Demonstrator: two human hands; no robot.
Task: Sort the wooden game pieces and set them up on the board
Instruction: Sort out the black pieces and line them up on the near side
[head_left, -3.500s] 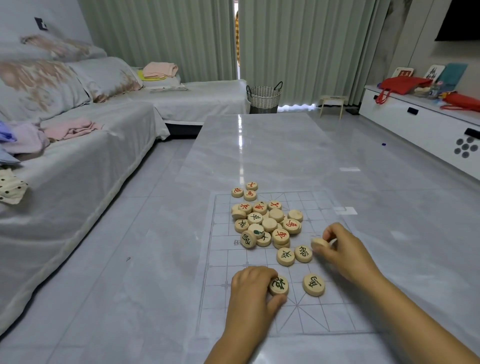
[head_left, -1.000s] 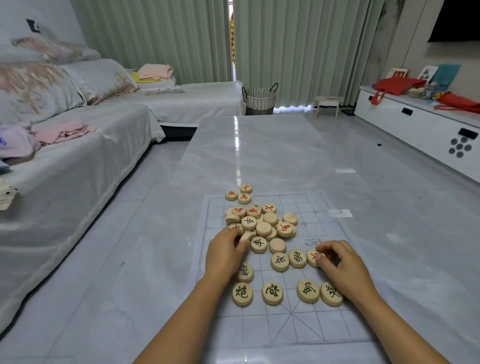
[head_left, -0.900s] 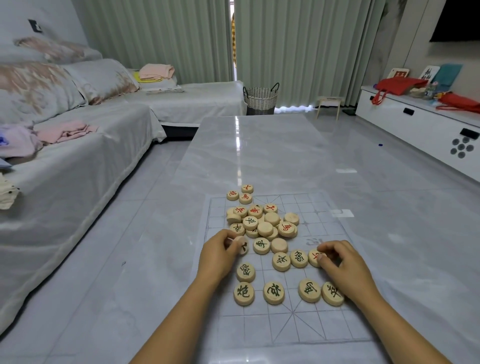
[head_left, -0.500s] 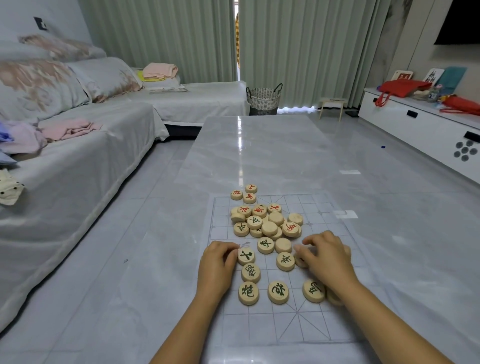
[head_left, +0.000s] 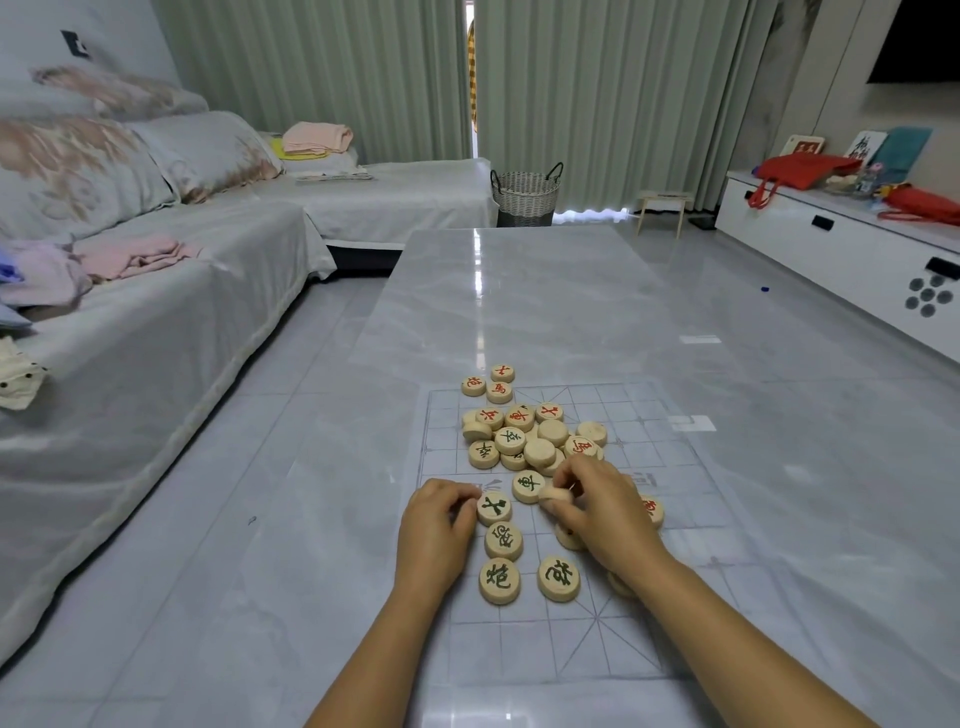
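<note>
A loose heap of wooden game pieces (head_left: 530, 436) lies on the far half of the thin printed board (head_left: 675, 613), which lies flat on the glossy grey surface (head_left: 519, 291). Nearer, green-marked pieces (head_left: 501, 579) lie face up in a small group. The right hand (head_left: 597, 506) pinches one blank piece (head_left: 555, 493) between thumb and fingers. The left hand (head_left: 434, 535) rests curled, fingertips touching a green-marked piece (head_left: 493, 508).

both hands (head_left: 435, 535) (head_left: 602, 512) low, fingers curled

pieces (head_left: 569, 538) half-hidden beneath right hand (head_left: 602, 512)
</note>
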